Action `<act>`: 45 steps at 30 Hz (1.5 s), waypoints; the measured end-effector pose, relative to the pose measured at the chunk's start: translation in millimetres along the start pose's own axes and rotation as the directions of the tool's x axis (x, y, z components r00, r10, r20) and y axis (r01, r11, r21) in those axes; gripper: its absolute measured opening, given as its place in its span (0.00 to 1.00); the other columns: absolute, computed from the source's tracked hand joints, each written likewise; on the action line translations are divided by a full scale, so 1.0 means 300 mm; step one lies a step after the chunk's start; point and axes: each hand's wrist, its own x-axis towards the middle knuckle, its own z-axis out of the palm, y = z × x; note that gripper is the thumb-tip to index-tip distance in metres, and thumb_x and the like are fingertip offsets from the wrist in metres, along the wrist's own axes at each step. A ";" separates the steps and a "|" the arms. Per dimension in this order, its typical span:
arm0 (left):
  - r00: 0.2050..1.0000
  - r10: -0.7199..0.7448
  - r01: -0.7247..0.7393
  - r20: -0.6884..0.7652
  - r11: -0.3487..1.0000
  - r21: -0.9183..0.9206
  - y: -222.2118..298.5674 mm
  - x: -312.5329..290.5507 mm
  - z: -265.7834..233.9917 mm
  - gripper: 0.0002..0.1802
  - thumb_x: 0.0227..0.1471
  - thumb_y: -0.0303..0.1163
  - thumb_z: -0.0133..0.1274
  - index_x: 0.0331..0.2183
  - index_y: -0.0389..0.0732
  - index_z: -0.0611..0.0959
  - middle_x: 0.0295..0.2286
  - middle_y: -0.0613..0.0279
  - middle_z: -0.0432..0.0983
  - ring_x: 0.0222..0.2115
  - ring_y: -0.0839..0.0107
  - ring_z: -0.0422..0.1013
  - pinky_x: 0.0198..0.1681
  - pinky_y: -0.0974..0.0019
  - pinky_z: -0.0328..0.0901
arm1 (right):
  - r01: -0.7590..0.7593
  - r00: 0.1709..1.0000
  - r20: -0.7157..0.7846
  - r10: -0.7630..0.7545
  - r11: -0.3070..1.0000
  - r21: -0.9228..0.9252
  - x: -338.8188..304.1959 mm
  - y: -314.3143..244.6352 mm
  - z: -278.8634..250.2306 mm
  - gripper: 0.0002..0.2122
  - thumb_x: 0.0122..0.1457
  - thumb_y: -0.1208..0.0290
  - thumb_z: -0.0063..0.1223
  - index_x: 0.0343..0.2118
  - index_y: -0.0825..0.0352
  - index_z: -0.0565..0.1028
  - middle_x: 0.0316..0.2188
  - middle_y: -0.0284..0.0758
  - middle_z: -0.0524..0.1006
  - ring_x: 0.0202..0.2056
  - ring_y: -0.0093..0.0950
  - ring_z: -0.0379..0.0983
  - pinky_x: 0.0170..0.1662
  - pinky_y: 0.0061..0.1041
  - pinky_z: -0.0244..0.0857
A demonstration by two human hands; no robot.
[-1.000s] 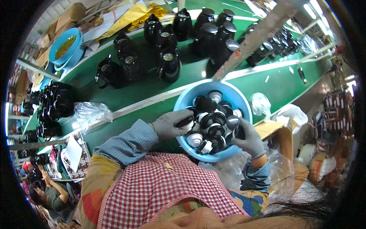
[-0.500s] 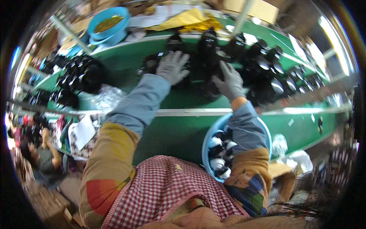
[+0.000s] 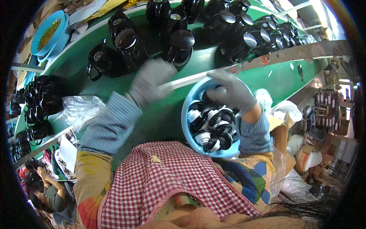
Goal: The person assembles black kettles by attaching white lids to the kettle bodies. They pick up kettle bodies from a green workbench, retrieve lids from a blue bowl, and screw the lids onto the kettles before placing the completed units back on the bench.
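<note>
My right hand (image 3: 234,91), in a grey glove, hovers over a light blue basin (image 3: 185,126), its fingers and thumb apart. Inside the basin lie several black-and-white stoppers (image 3: 213,116). My left hand (image 3: 152,82), also gloved, is smeared by motion near the rail at the belt's front edge, so I cannot make out its finger pose. Just beyond it stand shiny black jugs with handles; the nearest jug (image 3: 180,47) has a lid on. Another lidded jug (image 3: 127,47) stands to its left, beside an uncovered jug (image 3: 100,57).
More black jugs (image 3: 244,45) crowd the right side of the green belt (image 3: 206,53). At left are a dark jug cluster (image 3: 44,95) and a clear plastic bag (image 3: 81,108). Blue tubs (image 3: 49,36) sit at upper left. A person (image 3: 55,191) sits at lower left.
Both hands have drawn back from the jugs toward me. My right hand has come over the basin. The view has turned, showing more of the basin and its stoppers.
</note>
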 end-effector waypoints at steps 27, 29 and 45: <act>0.969 -0.243 0.215 0.053 0.709 -0.672 0.121 -0.162 0.095 0.46 0.35 0.35 0.73 0.56 0.37 0.71 0.47 0.48 0.74 0.50 0.54 0.72 0.57 0.51 0.67 | 0.121 0.719 -0.537 0.441 0.682 0.721 0.492 0.207 0.015 0.29 0.56 0.73 0.64 0.59 0.69 0.66 0.46 0.37 0.74 0.43 0.25 0.72 0.49 0.24 0.69; 0.920 -0.314 0.094 -0.235 0.758 -0.646 -0.078 -0.238 0.086 0.56 0.35 0.32 0.73 0.63 0.37 0.61 0.55 0.47 0.67 0.56 0.54 0.68 0.62 0.51 0.63 | 0.099 0.690 -0.606 0.397 0.777 0.622 0.632 0.221 -0.006 0.29 0.55 0.71 0.66 0.58 0.69 0.66 0.46 0.38 0.74 0.43 0.26 0.74 0.49 0.25 0.69; 0.873 -0.448 0.441 -0.194 0.552 0.707 -0.770 0.195 -0.447 0.42 0.50 0.19 0.46 0.66 0.54 0.61 0.63 0.57 0.61 0.65 0.59 0.57 0.69 0.54 0.51 | -0.693 0.538 -0.576 0.615 0.712 0.114 1.308 0.412 -0.120 0.30 0.60 0.47 0.55 0.60 0.61 0.68 0.59 0.41 0.71 0.59 0.39 0.69 0.58 0.38 0.66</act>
